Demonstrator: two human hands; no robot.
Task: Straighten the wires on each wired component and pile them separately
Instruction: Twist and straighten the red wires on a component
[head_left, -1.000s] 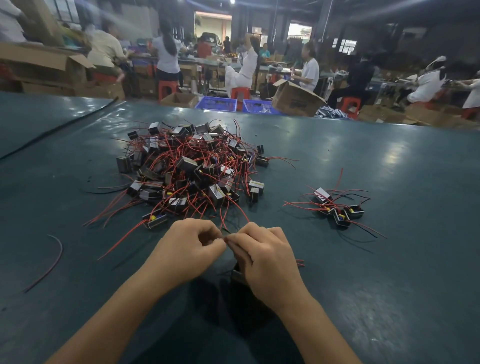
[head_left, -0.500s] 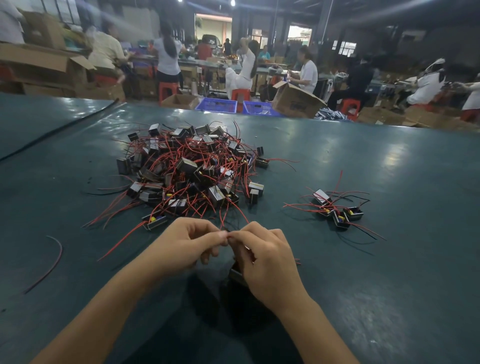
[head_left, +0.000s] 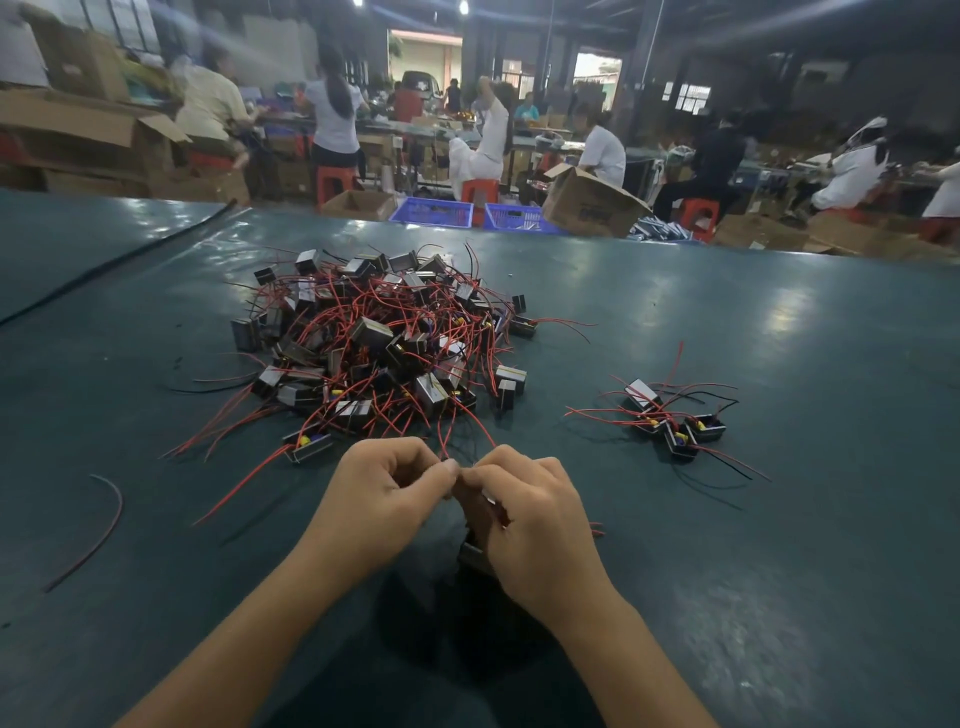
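A big tangled heap of small black box-shaped components with red wires lies on the dark green table, left of centre. A small separate pile of a few components lies to the right. Close in front of me both hands meet above the table. My left hand pinches a thin wire between thumb and forefinger. My right hand pinches the same wire and holds a component, mostly hidden under its palm. Red wire ends stick out at the right hand's far side.
A loose red wire lies on the table at the left. A black cable runs along the far left. Beyond the table's far edge are cardboard boxes, blue crates, red stools and several seated workers.
My hands stay together in nearly the same place; the fingertips have shifted slightly along the wire. The piles have not moved.
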